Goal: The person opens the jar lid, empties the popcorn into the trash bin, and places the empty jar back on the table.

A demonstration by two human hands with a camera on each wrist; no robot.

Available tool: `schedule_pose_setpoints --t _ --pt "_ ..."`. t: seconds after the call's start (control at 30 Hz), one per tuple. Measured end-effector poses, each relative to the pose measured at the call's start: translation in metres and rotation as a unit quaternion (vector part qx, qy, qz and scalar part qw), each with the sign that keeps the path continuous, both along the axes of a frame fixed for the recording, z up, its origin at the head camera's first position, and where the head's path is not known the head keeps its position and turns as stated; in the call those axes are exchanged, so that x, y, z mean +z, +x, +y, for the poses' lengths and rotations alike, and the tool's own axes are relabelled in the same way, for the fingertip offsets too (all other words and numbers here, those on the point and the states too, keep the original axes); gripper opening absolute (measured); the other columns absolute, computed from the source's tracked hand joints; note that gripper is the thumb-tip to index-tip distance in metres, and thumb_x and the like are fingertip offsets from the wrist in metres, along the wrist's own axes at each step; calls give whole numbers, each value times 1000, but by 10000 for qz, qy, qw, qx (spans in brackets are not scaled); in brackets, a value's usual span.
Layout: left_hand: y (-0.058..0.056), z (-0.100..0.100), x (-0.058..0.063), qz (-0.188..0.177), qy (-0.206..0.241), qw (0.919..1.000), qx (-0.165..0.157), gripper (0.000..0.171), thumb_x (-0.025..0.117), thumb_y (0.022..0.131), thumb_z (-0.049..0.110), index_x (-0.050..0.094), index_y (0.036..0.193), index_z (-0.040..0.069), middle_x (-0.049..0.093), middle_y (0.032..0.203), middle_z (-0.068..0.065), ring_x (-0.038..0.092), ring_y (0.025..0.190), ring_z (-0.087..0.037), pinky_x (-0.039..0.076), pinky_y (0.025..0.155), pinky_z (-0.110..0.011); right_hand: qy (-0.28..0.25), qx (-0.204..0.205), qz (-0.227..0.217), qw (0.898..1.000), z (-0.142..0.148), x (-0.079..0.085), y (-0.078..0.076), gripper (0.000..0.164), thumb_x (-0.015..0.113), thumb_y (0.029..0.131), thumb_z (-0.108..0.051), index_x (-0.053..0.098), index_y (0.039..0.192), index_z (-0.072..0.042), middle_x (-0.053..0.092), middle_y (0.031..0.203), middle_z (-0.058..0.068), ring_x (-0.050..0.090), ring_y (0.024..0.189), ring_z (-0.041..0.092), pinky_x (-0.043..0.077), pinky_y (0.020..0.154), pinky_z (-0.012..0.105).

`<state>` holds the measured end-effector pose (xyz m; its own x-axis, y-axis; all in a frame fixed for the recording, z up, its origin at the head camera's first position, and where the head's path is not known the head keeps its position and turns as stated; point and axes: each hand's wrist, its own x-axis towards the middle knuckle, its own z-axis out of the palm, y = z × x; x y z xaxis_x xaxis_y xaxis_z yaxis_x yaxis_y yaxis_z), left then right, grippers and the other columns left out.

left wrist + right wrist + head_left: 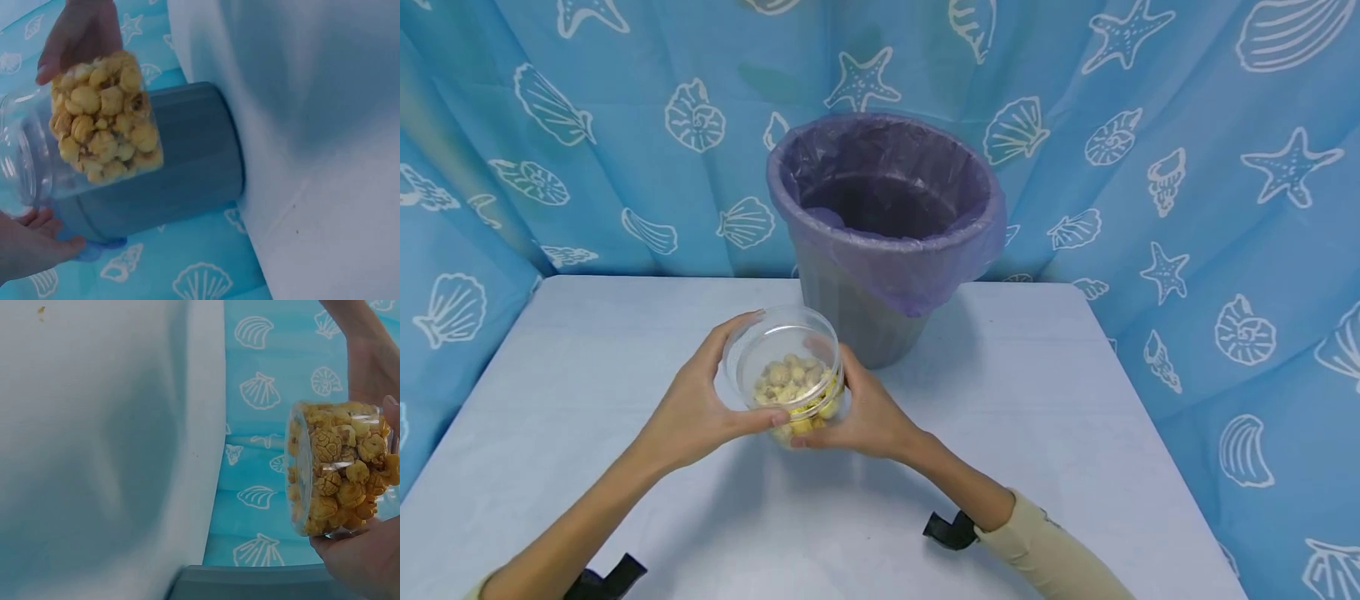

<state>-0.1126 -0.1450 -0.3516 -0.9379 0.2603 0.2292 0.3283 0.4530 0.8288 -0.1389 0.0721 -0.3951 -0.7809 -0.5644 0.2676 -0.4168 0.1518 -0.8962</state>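
A clear plastic jar (786,367), partly filled with yellow popcorn (103,119), is held above the table, its round mouth end toward the head camera. My left hand (696,408) grips its left side, thumb across the near side and fingers up by the rim. From the right, my right hand (872,417) grips the jar lower down, its thumb along the near side and its fingers mostly hidden behind. In the right wrist view the popcorn (344,469) fills the lower part of the jar, and the jar's base is well off the table.
Behind the jar stands a grey bin (857,308) lined with a purple bag (895,258), its opening facing up. A white cloth covers the table (1037,433). A blue curtain (647,192) with white shell and starfish prints hangs behind and at both sides.
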Motion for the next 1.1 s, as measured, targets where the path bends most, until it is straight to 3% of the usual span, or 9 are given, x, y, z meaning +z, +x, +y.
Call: schedule_pose_setpoints --t 0.13,0.23,0.33,0.53,0.8,1.1 --pt "-1 -10 1 55 -191 9992 340 94 82 68 30 27 144 22 31 144 -5 31 128 -31 32 90 -64 210 -82 0 9997 1 -16 -5 104 86 63 -26 20 143 -27 38 137 -5 40 121 11 35 99 33" --pt "-4 -21 -2 55 -252 9981 564 91 80 71 29 26 144 21 26 147 -6 21 134 -33 21 95 -67 235 -59 -31 9997 3 -20 -5 105 85 63 -30 19 144 -28 34 141 -5 35 126 13 33 101 36" --pt "-9 -33 -10 -48 -260 9967 766 91 78 73 31 25 145 18 24 148 -8 18 135 -34 18 97 -66 276 -72 -78 9996 6 -20 -4 105 85 62 -32 19 144 -28 31 143 -7 33 128 12 32 101 38" --pt "-19 -51 -39 -624 -721 9894 1091 96 74 74 44 20 147 14 19 149 -16 19 133 -41 24 89 -70 478 -138 -100 9987 14 -22 -1 107 85 62 -33 17 144 -33 28 145 -13 28 131 7 29 103 39" --pt "-28 -66 -75 -1356 -1165 9766 1192 104 70 73 54 13 147 8 16 148 -24 22 128 -47 30 85 -70 590 -225 -131 9979 21 -27 1 106 85 62 -36 18 143 -37 29 144 -16 28 131 8 29 102 41" --pt "-31 -84 -107 -1601 -1430 9694 1189 111 71 72 53 10 144 -5 15 144 -32 20 128 -50 25 93 -66 612 -156 -109 9979 24 -27 3 106 85 62 -34 18 144 -35 29 145 -12 26 131 8 28 103 41"
